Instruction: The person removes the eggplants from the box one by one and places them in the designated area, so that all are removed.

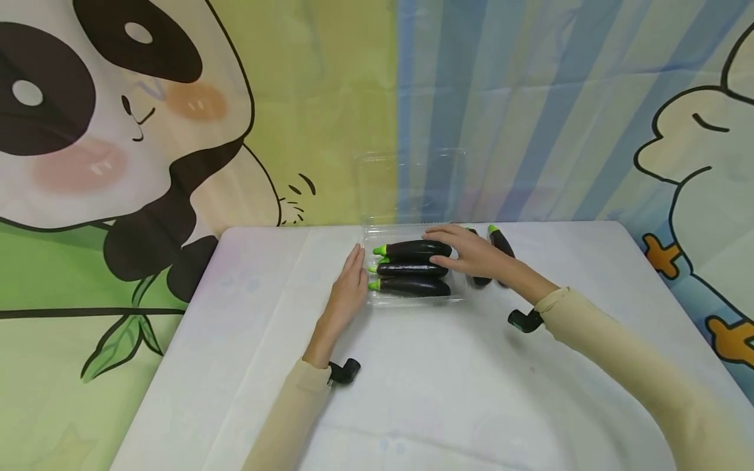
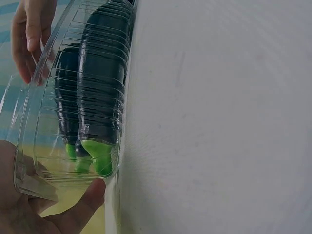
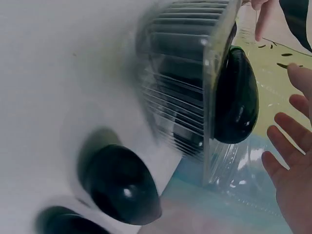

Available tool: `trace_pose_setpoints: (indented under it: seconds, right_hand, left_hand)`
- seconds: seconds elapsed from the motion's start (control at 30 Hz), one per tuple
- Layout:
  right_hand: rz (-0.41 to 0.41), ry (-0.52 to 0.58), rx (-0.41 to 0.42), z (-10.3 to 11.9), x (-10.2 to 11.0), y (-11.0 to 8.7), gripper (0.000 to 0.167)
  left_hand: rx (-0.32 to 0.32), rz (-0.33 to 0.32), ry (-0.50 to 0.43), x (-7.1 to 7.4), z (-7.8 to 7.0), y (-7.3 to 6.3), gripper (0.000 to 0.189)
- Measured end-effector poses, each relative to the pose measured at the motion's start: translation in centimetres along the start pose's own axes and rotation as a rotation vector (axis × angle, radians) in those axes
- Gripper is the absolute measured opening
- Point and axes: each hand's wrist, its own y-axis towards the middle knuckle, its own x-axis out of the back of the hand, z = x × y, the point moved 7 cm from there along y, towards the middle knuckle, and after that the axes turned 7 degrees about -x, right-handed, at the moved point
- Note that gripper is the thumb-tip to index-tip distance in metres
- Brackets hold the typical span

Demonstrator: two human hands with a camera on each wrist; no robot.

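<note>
A clear plastic clamshell box [image 1: 371, 301] sits on the table, holding several dark eggplants with green stems. Among them are a front eggplant [image 1: 413, 286] and an upper eggplant [image 1: 415, 248]. My left hand [image 1: 347, 291] lies along the box's left end, fingers straight; the left wrist view has its thumb [image 2: 92, 195] right at the ribbed end wall. Over the box's right end is my right hand [image 1: 468, 252], fingers spread beside the upper eggplant's blunt end. In the right wrist view these fingers [image 3: 292, 136] stand apart from that eggplant [image 3: 238, 97].
Two loose eggplants lie right of the box: a nearer eggplant [image 1: 482, 281] partly behind my right hand, and a farther eggplant [image 1: 501, 241]. The clear lid [image 1: 412, 154] stands raised against the printed backdrop. White cloth covers the table [image 1: 448, 386].
</note>
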Motion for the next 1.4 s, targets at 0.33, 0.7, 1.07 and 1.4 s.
trace_pose_setpoints:
  seconds: [0.33, 0.7, 1.07, 1.4]
  right_hand:
    - [0.141, -0.067, 0.025, 0.8, -2.1, 2.7, 0.056]
    - [0.226, -0.158, 0.116, 1.2, -3.8, 5.9, 0.055]
    - [0.271, -0.181, 0.113, 0.7, -5.1, 7.1, 0.053]
    - [0.280, -0.199, 0.087, 0.3, -5.5, 7.2, 0.051]
  left_hand:
    - [-0.002, 0.001, 0.002, -0.3, 0.1, -0.4, 0.052]
    - [0.004, 0.006, 0.006, 0.0, 0.1, -0.2, 0.052]
    - [0.002, 0.010, 0.018, 0.0, 0.2, 0.0, 0.053]
    - [-0.005, 0.010, 0.017, -0.1, 0.1, -0.1, 0.052]
